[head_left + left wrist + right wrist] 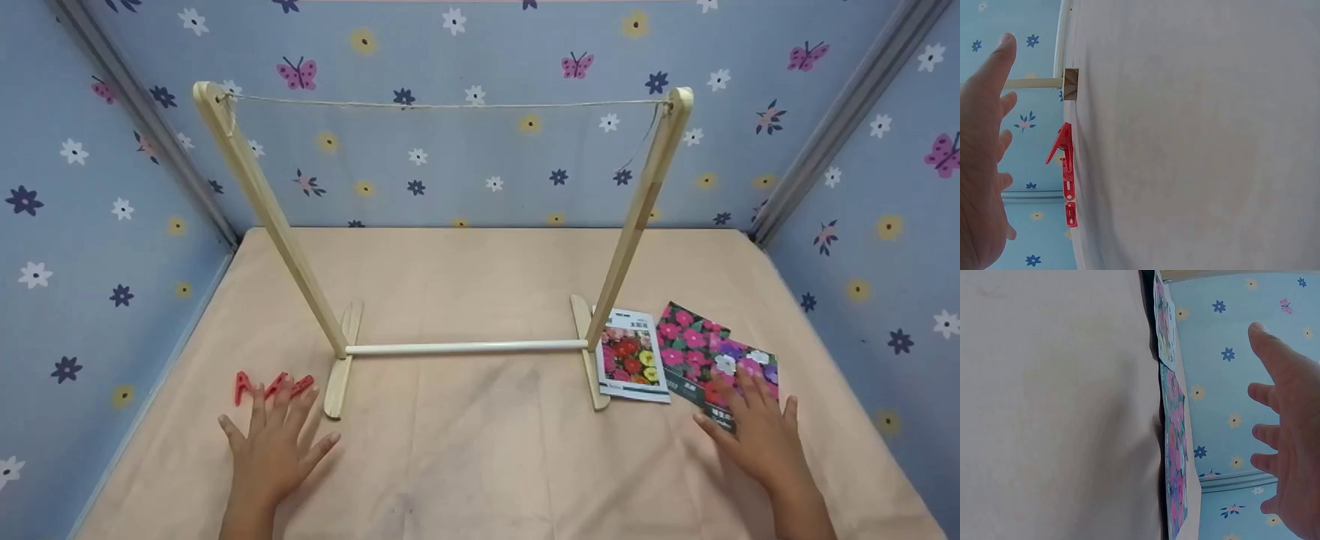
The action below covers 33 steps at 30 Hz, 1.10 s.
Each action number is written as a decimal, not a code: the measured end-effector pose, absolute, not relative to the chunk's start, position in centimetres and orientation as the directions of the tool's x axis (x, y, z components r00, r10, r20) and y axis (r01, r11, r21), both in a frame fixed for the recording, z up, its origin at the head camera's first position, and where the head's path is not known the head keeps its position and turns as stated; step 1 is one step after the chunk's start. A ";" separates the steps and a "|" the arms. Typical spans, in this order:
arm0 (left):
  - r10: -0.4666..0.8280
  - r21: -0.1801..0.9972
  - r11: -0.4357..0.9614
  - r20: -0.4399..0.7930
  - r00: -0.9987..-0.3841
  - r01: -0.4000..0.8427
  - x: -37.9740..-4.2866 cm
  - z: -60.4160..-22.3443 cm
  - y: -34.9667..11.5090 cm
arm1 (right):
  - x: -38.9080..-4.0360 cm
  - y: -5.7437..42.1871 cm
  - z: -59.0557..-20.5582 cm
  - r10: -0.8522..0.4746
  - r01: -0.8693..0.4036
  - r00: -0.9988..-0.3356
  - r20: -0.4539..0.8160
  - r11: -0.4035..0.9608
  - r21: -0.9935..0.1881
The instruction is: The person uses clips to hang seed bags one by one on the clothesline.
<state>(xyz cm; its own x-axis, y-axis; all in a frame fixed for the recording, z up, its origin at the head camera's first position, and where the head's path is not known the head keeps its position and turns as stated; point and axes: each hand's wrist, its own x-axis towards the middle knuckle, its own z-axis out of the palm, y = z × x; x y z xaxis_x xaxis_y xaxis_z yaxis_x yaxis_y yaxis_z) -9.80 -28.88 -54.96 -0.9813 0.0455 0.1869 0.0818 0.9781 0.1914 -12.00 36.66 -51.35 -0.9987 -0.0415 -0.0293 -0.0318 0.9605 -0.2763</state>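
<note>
My left hand (pixel 271 454) hovers with fingers spread just in front of several red clothespins (pixel 241 388), which lie on the cloth left of a wooden stand. In the left wrist view the red clothespins (pixel 1067 147) sit apart from the fingers. On the other side, my right hand (pixel 761 442) is spread above flower seed packets; its fingers overlap the nearest packet (pixel 765 360) in the head view. A second pink-flower packet (pixel 682 345) lies partly under that one. The third, a white-bordered packet (pixel 634 356), lies by the stand's right foot. Neither hand holds anything.
The wooden stand has two uprights (pixel 637 217), a white crossbar (pixel 465 348) low between them and a thin string (pixel 450 106) tied across the top. Flower-patterned panels (pixel 480 172) enclose the back and sides of the cloth-covered table (pixel 465 450).
</note>
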 end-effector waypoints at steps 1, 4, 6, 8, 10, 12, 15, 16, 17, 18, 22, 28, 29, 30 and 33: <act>0.042 0.198 0.977 0.192 -0.981 0.081 -9.9 -55.0 -28.8 | -12.0 36.7 -51.4 -0.040 -0.031 -0.999 -0.026 0.959 -0.280; 0.035 0.214 0.974 0.197 -0.980 0.078 -10.1 -55.0 -28.7 | -12.0 36.8 -51.7 -0.035 -0.033 -0.999 -0.001 0.956 -0.290; 0.028 0.230 0.970 0.197 -0.980 0.074 -10.4 -54.9 -28.6 | -12.0 37.0 -51.7 -0.032 -0.040 -0.999 0.033 0.954 -0.297; 0.017 0.246 0.967 0.189 -0.982 0.064 -10.6 -54.9 -28.6 | -12.0 37.1 -51.8 -0.027 -0.050 -0.996 0.080 0.951 -0.304; 0.003 0.270 0.961 0.182 -0.983 0.052 -10.7 -54.8 -28.7 | -12.0 37.2 -51.8 -0.016 -0.054 -0.992 0.122 0.948 -0.314; -0.011 0.292 0.956 0.178 -0.984 0.043 -10.7 -54.7 -28.8 | -12.0 37.4 -51.9 0.001 -0.058 -0.985 0.173 0.940 -0.335; -0.015 0.306 0.951 0.192 -0.981 0.045 -10.6 -54.6 -28.8 | -12.0 37.6 -52.1 0.032 -0.060 -0.970 0.240 0.928 -0.367; -0.013 0.305 0.951 0.205 -0.979 0.051 -10.6 -54.6 -28.8 | -12.0 37.7 -52.2 0.042 -0.064 -0.963 0.266 0.924 -0.378; -0.011 0.303 0.951 0.218 -0.976 0.058 -10.6 -54.7 -28.9 | -12.0 37.8 -52.2 0.051 -0.069 -0.954 0.294 0.921 -0.384; -0.009 0.302 0.951 0.231 -0.973 0.063 -10.6 -54.7 -28.9 | -12.1 37.9 -52.3 0.062 -0.065 -0.950 0.305 0.919 -0.388; -0.017 0.307 0.950 0.250 -0.968 0.063 -10.6 -54.6 -29.2 | -12.2 38.0 -52.5 0.100 -0.054 -0.936 0.338 0.908 -0.417; -0.044 0.319 0.947 0.241 -0.970 0.037 -10.5 -54.3 -29.9 | -12.4 38.3 -52.7 0.165 0.000 -0.933 0.321 0.890 -0.456; -0.044 0.322 0.946 0.249 -0.967 0.040 -10.5 -54.3 -30.0 | -12.4 38.3 -52.7 0.174 0.006 -0.932 0.317 0.885 -0.466; -0.046 0.328 0.944 0.259 -0.965 0.044 -10.5 -54.3 -30.1 | -12.3 38.5 -52.8 0.183 0.011 -0.931 0.315 0.878 -0.478; -0.054 0.361 0.931 0.280 -0.958 0.053 -10.6 -54.2 -30.3 | -12.1 38.8 -52.9 0.213 0.036 -0.933 0.292 0.859 -0.511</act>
<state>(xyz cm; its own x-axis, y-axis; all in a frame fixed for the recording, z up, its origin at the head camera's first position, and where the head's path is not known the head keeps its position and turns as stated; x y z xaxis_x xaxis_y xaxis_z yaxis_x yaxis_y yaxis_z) -10.56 -30.28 -54.22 -0.9584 -0.0538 0.2803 0.0534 0.9309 0.3613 -12.14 38.79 -52.91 -0.9326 0.2127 0.2917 0.0358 0.8585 -0.5115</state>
